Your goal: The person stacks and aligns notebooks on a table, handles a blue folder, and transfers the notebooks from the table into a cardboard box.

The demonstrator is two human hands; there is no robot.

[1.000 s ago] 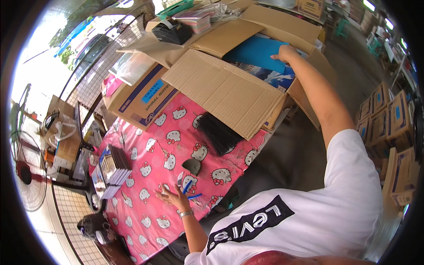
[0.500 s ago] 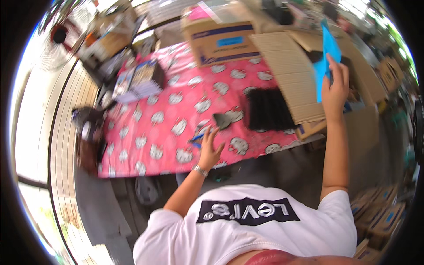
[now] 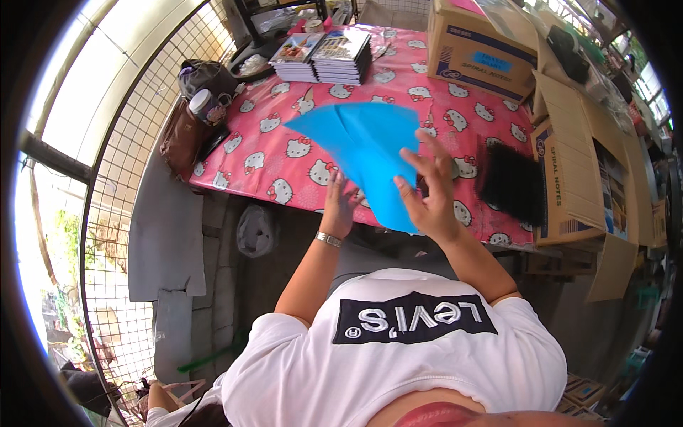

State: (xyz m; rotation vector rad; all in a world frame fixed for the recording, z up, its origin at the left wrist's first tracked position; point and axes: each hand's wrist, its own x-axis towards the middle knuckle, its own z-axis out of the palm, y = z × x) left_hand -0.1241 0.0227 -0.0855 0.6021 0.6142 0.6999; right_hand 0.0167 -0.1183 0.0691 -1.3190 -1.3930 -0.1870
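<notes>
A bright blue sheet (image 3: 370, 139), blurred and bent, spreads over the pink patterned tablecloth (image 3: 281, 153) in front of me. Its lower corner hangs between my hands at the near table edge. My right hand (image 3: 435, 199) is at the sheet's right edge, thumb and fingers spread apart, tips over the blue surface; no firm grip shows. By the sheet's lower left edge, my left hand (image 3: 339, 211) has its fingers stretched upward and holds nothing visible. To the right of my right hand lies a blurred bundle of black strips (image 3: 509, 181). Part of the cloth is hidden under the sheet.
Stacked books (image 3: 341, 60) stand at the table's far side. A closed cardboard box (image 3: 484, 53) is at the far right; an open carton (image 3: 569, 178) stands nearer. Bags (image 3: 181, 135) and a cup (image 3: 206, 107) sit left. Another person's arm (image 3: 160, 398) shows lower left.
The blue sheet came with my right hand from above the open carton, leftward to the table's middle. My left hand stays low near the table edge. The view has turned rightward.
</notes>
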